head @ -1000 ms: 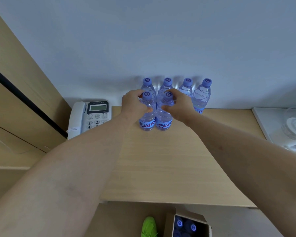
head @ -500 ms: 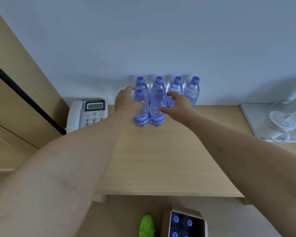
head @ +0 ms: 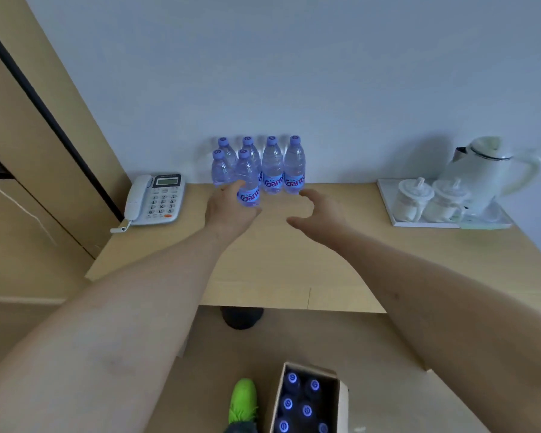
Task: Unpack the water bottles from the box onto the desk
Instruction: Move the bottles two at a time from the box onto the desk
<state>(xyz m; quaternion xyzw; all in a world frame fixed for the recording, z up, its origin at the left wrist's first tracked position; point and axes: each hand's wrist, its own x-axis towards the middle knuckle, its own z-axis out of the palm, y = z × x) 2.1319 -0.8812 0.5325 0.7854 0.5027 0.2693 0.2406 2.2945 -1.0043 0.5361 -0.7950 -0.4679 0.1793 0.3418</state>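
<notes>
Wooden desk [head: 294, 270] carrying six water bottles [head: 272, 170] standing at its back edge by the wall, open box [head: 341, 398] sitting on the floor below its front edge holding more bottles, left hand [head: 231, 210] lying relaxed against the front bottle [head: 248, 182], right hand [head: 319, 214] hovering loosely spread just right of it, holding nothing.

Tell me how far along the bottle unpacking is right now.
Done: six water bottles stand upright on the desk by the wall. In hand: nothing. The left hand sits open beside the front bottle, and the right hand is open with no grip on anything. Left: the box on the floor shows at least six more caps to unpack.
</notes>
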